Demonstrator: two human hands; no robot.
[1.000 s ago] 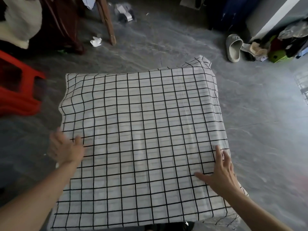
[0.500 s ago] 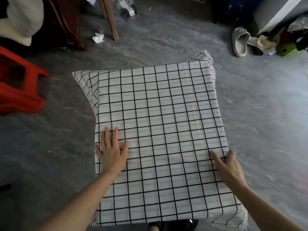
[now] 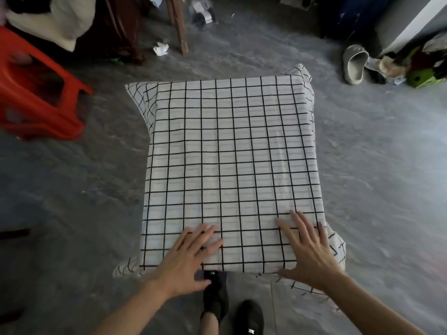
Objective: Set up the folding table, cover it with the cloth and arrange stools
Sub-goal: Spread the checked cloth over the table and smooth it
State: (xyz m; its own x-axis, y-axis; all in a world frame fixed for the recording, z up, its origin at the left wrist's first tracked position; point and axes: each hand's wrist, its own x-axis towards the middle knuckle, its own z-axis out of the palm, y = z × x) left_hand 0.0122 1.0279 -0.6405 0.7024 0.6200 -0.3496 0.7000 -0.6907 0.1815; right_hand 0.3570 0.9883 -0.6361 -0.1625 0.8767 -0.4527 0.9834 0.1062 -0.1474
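Fingers (image 3: 208, 232) of both hands lie spread flat on the checked cloth (image 3: 232, 165) draping the table; smooth outward toward the corners, which seem to hang unevenly.

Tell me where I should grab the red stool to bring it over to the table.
Probably by the rim of the opening in the red stool's seat, coming from above on its near right side. It stands upright on the floor left of the covered table, and that cutout looks like a handhold. Both the left hand and the right hand lie flat on the cloth.
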